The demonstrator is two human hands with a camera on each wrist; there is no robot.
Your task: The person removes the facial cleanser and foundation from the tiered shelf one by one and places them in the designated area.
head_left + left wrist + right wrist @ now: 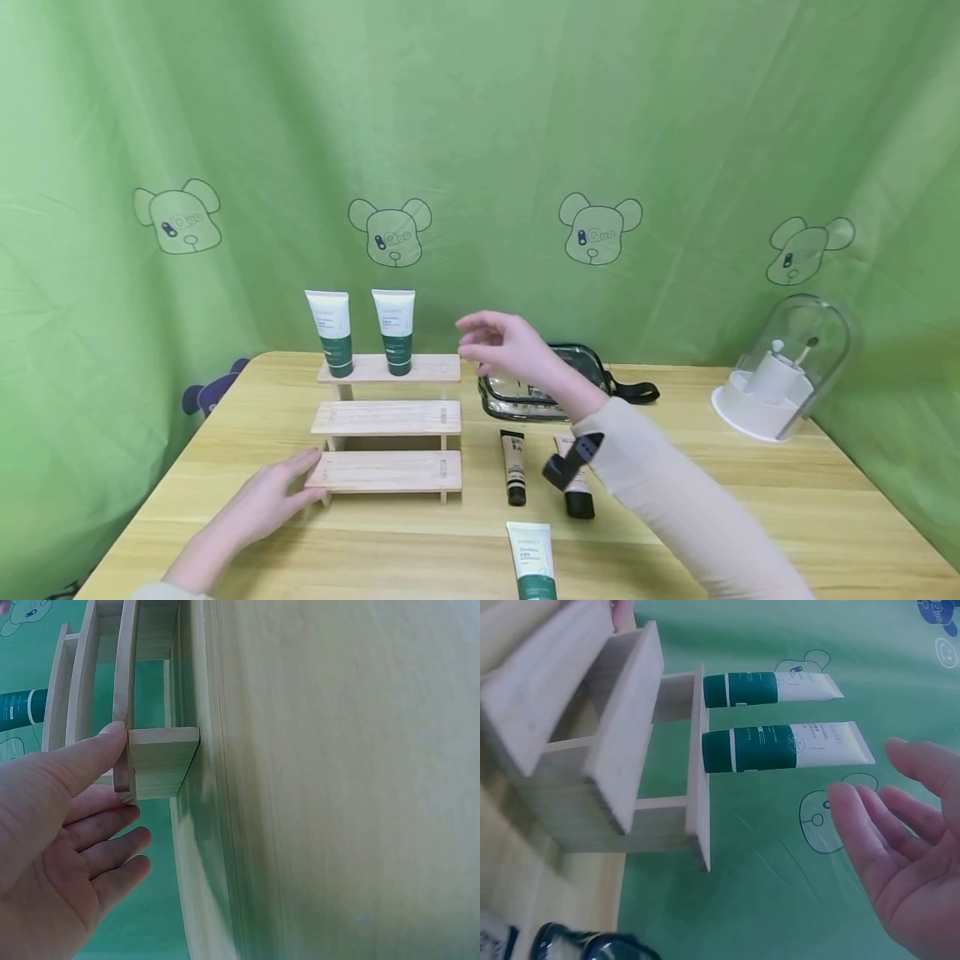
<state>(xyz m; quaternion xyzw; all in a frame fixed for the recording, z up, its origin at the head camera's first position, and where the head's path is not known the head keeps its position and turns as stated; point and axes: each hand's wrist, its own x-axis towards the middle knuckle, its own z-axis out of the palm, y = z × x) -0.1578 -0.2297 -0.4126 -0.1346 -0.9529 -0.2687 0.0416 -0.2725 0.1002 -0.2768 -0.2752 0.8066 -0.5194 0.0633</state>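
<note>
A three-step wooden display stand [386, 471] stands on the table. My left hand [262, 500] pinches the left end of its lowest step, thumb [94, 754] on one face and forefinger behind, the other fingers spread free. On the top step two green-and-white squeeze tubes stand upright on their caps: a left tube [330, 333] and a right tube [394, 332]. My right hand [506, 340] hovers right of the right tube, apart from it, fingers loosely bent and holding nothing. In the right wrist view, a gap separates its fingertips [845, 796] from that tube's white end [832, 744].
A third green-and-white tube [532, 558] lies at the front. Behind it lie a beige tube [514, 467] and a pink tube [579, 500], partly covered by the right wrist. A clear black-edged pouch [585, 362] sits behind the right arm. A domed organizer [772, 383] stands far right.
</note>
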